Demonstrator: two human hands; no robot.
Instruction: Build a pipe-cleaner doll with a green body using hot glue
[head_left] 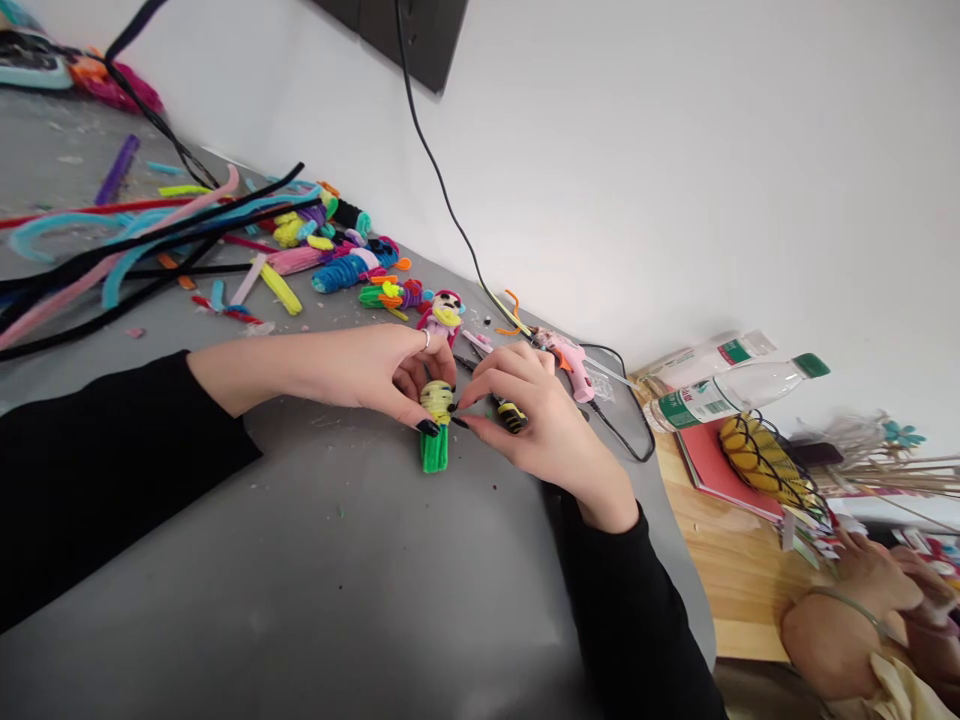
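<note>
A small pipe-cleaner doll (435, 448), pale yellow at the top and green below, is upright over the grey mat. My left hand (382, 375) grips its yellow upper part between thumb and fingers. On the doll's right side, my right hand (525, 400) has thumb and index finger drawn together, the tips close against the yellow part. Whatever lies between those tips is too small to make out. Partly hidden behind my right hand is a yellow-and-black striped piece (511, 415). Just beyond my left fingers lies a doll with pink edging (445, 308).
Several finished pipe-cleaner dolls (349, 270) lie toward the wall, with loose pipe cleaners (150, 240) at the left. A pink glue gun (574, 368) with a black cord rests at the right. Beyond stand plastic bottles (705, 398); another person's hands (874, 570) show at far right.
</note>
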